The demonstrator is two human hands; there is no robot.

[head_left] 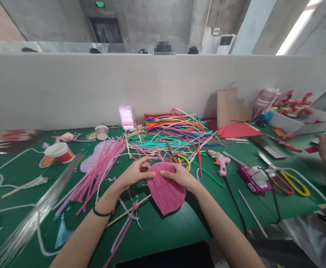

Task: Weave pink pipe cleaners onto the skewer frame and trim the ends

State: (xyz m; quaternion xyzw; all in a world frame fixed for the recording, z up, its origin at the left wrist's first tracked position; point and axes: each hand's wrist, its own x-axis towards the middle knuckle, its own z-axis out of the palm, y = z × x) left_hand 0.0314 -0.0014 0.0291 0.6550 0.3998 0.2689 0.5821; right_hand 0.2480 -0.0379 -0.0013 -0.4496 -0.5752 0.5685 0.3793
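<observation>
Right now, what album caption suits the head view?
Left hand and right hand hold a pink piece over a green table.

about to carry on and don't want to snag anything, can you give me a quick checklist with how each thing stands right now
1. Pink piece held: ok, left hand and right hand both grip its upper part.
2. Stick fixed to the piece: cannot tell, its end meets the piece's left edge.
3. Glue gun away from the hands: ok, it lies to their right.
4. Glue gun cool: cannot tell.
5. Right-hand scissors pointing away from you: ok, handles are on the near side.
6. Left forearm free of loose stems: not ok, pink stems lie close beside it.
</observation>
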